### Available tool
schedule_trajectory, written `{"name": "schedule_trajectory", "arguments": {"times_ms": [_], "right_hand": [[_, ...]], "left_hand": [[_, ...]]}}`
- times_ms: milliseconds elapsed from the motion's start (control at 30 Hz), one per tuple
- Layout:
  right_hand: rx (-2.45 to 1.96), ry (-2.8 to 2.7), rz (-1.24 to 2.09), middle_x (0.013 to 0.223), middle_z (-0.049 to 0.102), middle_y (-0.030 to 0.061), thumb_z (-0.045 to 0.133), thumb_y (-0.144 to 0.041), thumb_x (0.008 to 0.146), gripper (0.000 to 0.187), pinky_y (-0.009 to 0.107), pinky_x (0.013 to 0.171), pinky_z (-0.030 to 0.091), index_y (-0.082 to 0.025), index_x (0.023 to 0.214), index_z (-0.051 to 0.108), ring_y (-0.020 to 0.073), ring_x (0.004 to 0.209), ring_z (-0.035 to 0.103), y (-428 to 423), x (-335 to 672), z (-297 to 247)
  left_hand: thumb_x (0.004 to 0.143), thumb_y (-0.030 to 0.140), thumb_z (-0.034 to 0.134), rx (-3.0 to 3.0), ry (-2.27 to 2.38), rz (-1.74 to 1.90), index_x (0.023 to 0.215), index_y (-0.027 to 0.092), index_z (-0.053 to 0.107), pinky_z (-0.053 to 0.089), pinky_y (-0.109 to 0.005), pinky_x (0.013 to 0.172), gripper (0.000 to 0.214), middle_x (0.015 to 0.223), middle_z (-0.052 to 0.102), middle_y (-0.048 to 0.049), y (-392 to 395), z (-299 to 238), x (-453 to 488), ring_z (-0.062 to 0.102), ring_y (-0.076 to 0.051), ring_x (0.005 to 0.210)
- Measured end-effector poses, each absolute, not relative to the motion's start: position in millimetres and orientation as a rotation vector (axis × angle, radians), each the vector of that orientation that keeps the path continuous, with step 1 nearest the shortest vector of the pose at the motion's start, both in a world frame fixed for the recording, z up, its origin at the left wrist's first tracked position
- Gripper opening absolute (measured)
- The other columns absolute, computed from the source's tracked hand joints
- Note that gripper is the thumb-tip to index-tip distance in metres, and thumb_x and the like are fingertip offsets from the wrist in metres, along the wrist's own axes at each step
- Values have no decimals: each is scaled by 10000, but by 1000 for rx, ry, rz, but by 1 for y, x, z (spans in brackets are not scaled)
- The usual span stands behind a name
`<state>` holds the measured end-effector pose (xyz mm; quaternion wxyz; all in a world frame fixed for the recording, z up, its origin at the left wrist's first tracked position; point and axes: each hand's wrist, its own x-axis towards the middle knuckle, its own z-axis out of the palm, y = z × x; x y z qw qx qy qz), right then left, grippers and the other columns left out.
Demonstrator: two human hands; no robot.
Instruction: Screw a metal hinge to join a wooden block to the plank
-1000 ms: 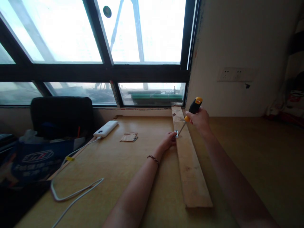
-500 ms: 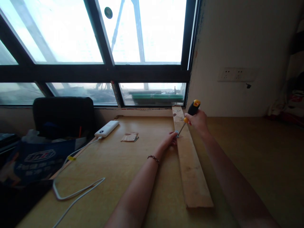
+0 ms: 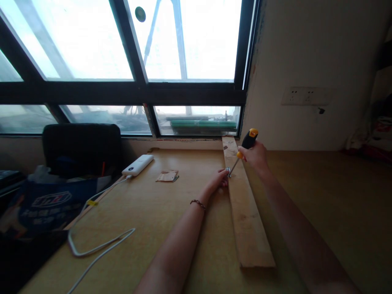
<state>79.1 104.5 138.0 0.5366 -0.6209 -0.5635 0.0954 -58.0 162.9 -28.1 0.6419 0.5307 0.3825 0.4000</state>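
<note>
Two hands are in view: one left hand (image 3: pixel 219 180) and one right hand (image 3: pixel 255 154). There is one screwdriver (image 3: pixel 248 139), one small metal fitting (image 3: pixel 228 172) and one wooden plank (image 3: pixel 248 220), on one worktop (image 3: pixel 159 212). One wrist wears a bracelet (image 3: pixel 198 203), a single one. Also on the worktop: one white device (image 3: pixel 138 165), one white cable (image 3: pixel 81 256) with one yellow tag (image 3: pixel 92 203), and one flat pale piece (image 3: pixel 167 176) with a few thin slivers (image 3: pixel 176 178), too small to count. Around it: one dark chair (image 3: pixel 81 147), one blue printed bag (image 3: pixel 52 204), and one round disc (image 3: pixel 140 14) on the window.
</note>
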Motion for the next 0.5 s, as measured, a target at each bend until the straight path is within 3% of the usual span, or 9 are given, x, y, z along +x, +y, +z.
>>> {"name": "schedule_trajectory", "arguments": {"times_ms": [133,367,433,500], "right_hand": [[-1399,-1404,284,589,619,9,664,-341,589,257,246,432,449,-169,738,545,138,406,561,107,80,135],[-1017,-1348,1015,825,656,27,720,-182,525,382,293,507,551,-182,848,516,138,516,621,99,77,144],[-1053,-1358,1008,810,655,37,730,-186,517,353,299,514,550,-174,811,536,151,536,625,98,78,145],[-1186,-1401,786,742,650,39,752,-247,499,323,289,490,528,-169,739,550,178,558,626,100,80,144]], "left_hand": [[727,406,564,1193,881,920,800,140,555,338,-157,352,276,517,531,6,163,-27,-57,468,-66,370],[713,386,581,1155,865,934,791,131,560,312,-152,348,267,530,524,9,161,-24,-56,456,-55,370],[712,371,585,1149,848,951,773,131,556,301,-151,343,250,529,515,14,160,-25,-56,443,-50,367],[709,363,593,1143,844,963,748,129,550,291,-151,339,241,524,504,17,160,-25,-56,429,-45,367]]}}
